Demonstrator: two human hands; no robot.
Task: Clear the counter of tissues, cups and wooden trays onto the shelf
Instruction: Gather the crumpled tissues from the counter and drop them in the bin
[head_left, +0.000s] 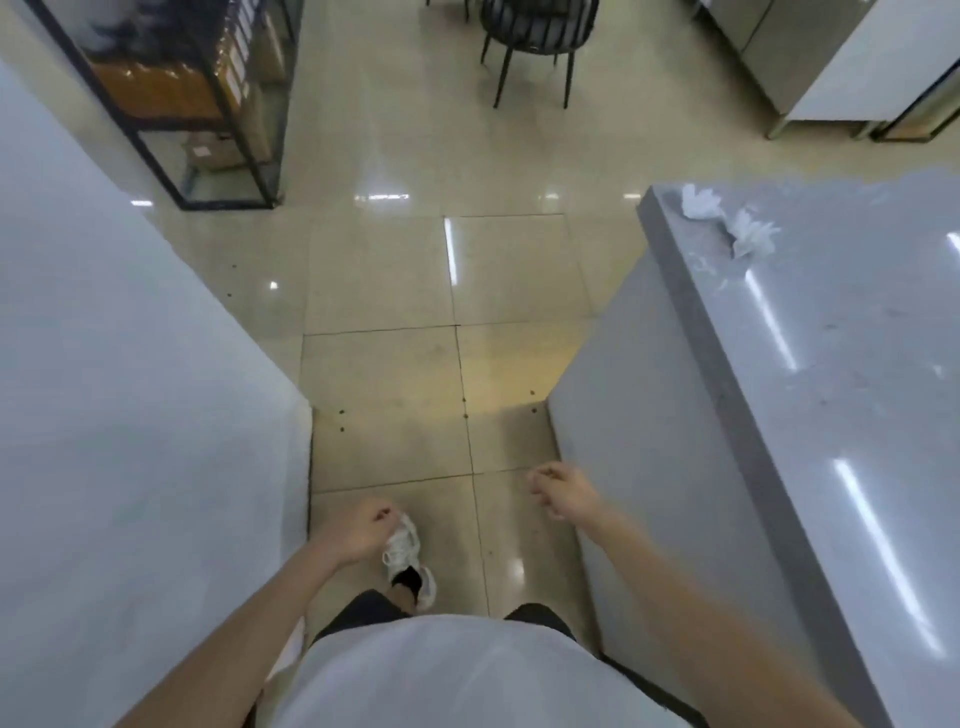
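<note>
Two crumpled white tissues lie at the far end of the grey counter (831, 395) on my right: one tissue (698, 200) near the far corner, the second tissue (753, 236) just behind it. Small white scraps lie beside them. My left hand (361, 530) hangs low over the floor with its fingers curled shut and nothing in them. My right hand (558, 491) is beside the counter's near wall, fingers loosely closed and holding nothing. Both hands are well short of the tissues. No cups or wooden trays show.
A black metal-framed shelf (208, 104) with boxes stands at the far left. A white surface (130, 415) borders the aisle on my left. A black chair (535, 31) stands ahead. White cabinets (857, 67) fill the far right. Tiled floor runs between.
</note>
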